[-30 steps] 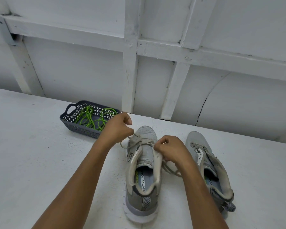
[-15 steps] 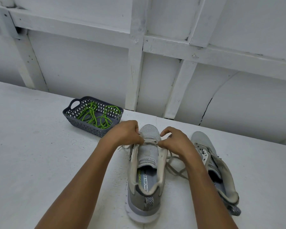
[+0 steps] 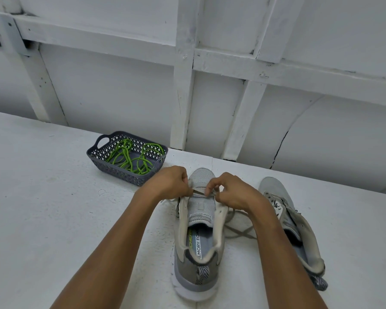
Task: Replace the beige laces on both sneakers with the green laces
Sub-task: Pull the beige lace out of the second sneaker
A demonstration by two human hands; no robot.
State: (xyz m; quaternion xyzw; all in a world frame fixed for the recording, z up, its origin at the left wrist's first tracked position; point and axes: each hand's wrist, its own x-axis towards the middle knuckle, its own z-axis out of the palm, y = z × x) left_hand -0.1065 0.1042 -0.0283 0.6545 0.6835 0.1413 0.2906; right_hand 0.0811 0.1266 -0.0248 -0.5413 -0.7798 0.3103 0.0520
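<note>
Left hand [image 3: 169,184]: fingers curled, pinching the beige lace at the left side of the nearer sneaker's front eyelets.
Right hand [image 3: 234,192]: fingers curled, thumb and forefinger pinching the same lace at the right side, close to the other hand.
Beige lace [image 3: 198,192]: short span pulled across the tongue between both hands; loose strands trailing onto the table right of the shoe.
Nearer sneaker [image 3: 187,270]: grey, upright, heel toward the camera, mid-table.
Second sneaker [image 3: 274,188]: just right of the first, leaning rightward, partly hidden by the right forearm.
Green laces [image 3: 129,157]: loosely coiled inside the basket.
Basket [image 3: 120,172]: dark grey, perforated, behind and left of the left hand, near the wall.
Table [image 3: 42,208]: white, painted.
</note>
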